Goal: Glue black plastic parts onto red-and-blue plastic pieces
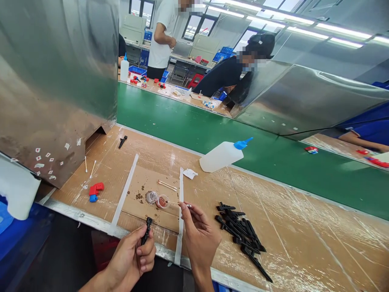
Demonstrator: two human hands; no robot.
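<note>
My left hand (133,255) grips a small black plastic part (147,229) upright near the bench's front edge. A thin cotton swab (179,204) is pinched in my right hand (199,235), its tip reaching into a small clear dish of reddish-brown paste (163,201). A second clear dish (151,197) sits touching it on the left. To the right of my right hand lies a pile of several black plastic parts (240,233).
A white squeeze bottle with a blue nozzle (223,155) lies on its side by the green conveyor belt (194,125). Spare swabs (167,185), a red and blue part (95,190), and a metal panel (54,81) at left. Two people work beyond the belt.
</note>
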